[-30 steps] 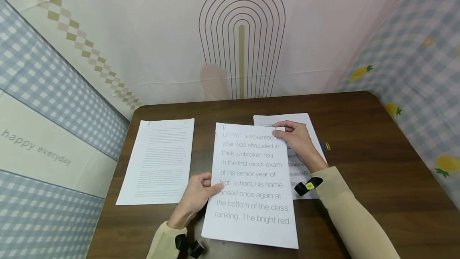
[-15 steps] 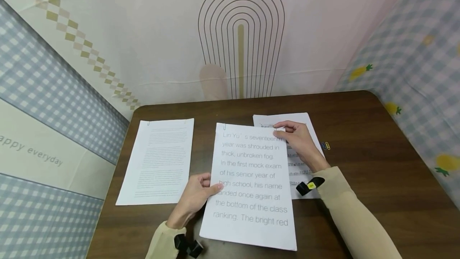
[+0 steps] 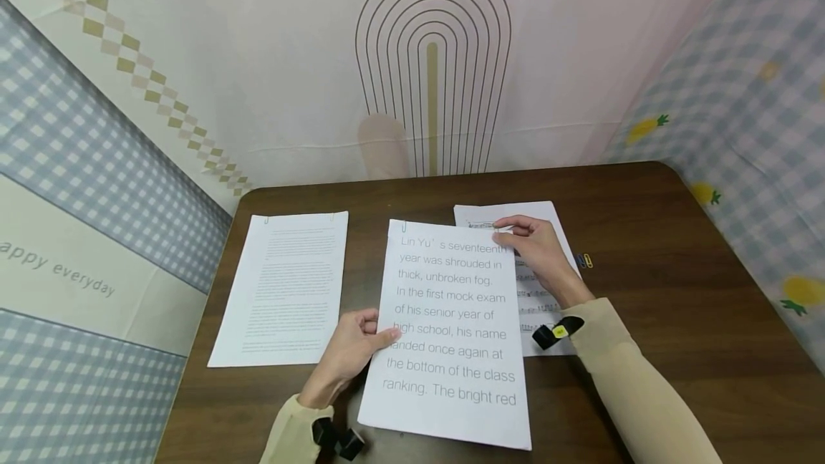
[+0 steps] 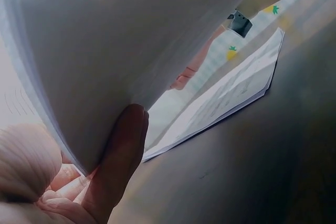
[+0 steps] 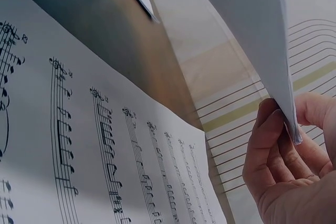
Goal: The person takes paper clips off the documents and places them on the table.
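White pages of small print, squared with the bench's near edge, lie flat at the far left of a dark wooden bench. Just beside them, the person's left hand pinches the left edge of a large-print stack, somewhat below its middle, thumb on the front and fingers behind. That stack is held up off the bench, centred before the person. Its long axis runs from the person towards the wall, heading at the far end, text upright to the reader; a small clip sits at its top left corner. The right hand pinches the top right corner, so the stack extends left and nearer from that grip. Whether a clip sits under those fingers, I cannot tell. Beneath the right hand lies sheet music, partly covered; just right of it rest blue and yellow clips.
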`<state>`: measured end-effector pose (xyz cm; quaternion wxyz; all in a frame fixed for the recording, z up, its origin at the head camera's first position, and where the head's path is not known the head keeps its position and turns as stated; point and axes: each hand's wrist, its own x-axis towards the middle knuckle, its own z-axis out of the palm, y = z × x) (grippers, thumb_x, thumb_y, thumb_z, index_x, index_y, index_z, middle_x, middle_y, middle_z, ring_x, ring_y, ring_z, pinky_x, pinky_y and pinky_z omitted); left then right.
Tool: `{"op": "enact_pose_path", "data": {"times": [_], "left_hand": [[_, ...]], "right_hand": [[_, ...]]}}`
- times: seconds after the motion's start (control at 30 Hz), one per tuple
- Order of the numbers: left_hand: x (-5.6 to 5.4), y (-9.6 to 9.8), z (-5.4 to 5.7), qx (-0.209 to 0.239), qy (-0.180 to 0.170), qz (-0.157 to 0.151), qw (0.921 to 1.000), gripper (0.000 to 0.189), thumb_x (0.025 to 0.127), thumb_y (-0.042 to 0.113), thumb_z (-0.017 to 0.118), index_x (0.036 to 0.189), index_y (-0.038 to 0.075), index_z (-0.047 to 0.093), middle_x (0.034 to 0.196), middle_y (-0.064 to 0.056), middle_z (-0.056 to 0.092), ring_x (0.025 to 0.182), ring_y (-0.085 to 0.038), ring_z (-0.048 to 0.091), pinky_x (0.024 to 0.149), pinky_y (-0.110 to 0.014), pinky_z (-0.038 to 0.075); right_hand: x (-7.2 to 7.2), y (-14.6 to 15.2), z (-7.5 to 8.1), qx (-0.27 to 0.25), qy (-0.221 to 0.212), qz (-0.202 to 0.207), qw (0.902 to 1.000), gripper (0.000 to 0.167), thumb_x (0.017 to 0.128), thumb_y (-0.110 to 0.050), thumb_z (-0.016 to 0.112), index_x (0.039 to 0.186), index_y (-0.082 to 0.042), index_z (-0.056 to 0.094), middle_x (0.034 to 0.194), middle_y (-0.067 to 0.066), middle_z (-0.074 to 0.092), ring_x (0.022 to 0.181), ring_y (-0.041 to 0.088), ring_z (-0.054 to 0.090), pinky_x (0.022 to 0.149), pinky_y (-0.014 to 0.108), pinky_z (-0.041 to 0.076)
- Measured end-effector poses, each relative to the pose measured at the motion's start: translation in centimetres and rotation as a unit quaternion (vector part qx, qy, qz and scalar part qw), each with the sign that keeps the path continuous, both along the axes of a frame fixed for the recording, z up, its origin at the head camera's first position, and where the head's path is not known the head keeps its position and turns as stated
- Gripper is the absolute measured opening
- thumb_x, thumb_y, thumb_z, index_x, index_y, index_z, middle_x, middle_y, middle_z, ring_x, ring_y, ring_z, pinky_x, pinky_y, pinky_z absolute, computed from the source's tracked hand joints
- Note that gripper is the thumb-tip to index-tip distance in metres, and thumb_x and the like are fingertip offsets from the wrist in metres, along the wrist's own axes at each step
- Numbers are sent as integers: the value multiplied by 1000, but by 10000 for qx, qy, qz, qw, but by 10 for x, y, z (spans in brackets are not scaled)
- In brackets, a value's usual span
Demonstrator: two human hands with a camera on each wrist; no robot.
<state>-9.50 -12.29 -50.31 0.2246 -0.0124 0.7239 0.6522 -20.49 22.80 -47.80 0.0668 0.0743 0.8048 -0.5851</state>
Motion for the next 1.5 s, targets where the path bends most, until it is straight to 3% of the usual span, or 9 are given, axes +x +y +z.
{"op": "enact_pose_path", "data": {"times": [0.53, 0.77, 1.03, 1.33, 1.5], "left_hand": [[-1, 0, 0, 63, -63, -56, 9999, 29, 98, 0, 76, 125, -12, 70, 100, -25, 83, 83, -32, 85, 71, -36, 70], [0, -1, 3, 28, -113, -33, 9999, 29, 98, 0, 76, 124, -12, 70, 99, -24, 83, 81, -30, 85, 71, -36, 70], [1, -2, 2, 20, -160, -79, 9998, 28, 98, 0, 76, 123, -11, 71, 99, -23, 83, 82, -30, 85, 71, -36, 70], [2, 0, 1, 4, -159, -49, 9999, 30, 98, 1, 77, 124, -11, 70, 99, -23, 83, 81, -29, 84, 71, -36, 70], [2, 0, -1, -24, -132, 35, 9999, 30, 98, 0, 76, 124, -12, 70, 100, -24, 83, 81, -30, 84, 70, -36, 70]], "right_hand": [[0, 0, 0, -94, -72, -7, 9999, 30, 102, -16, 75, 129, -4, 74, 77, -9, 69, 71, 8, 65, 74, 20, 57], [1, 5, 3, -23, -89, 8, 10000, 37, 104, -19, 73, 135, 0, 70, 88, -15, 78, 85, 8, 75, 81, 21, 59], [3, 14, 7, 73, 34, -73, 9999, 40, 106, -25, 72, 138, -1, 68, 91, -16, 79, 89, 9, 73, 82, 20, 59], [9, 29, 9, -310, 233, -252, 9989, 42, 106, -20, 72, 139, 5, 63, 89, -16, 79, 79, 5, 73, 78, 17, 63], [13, 44, 9, -386, 289, -306, 9984, 36, 105, -20, 74, 133, 1, 66, 87, -16, 79, 77, 5, 73, 77, 17, 64]]}}
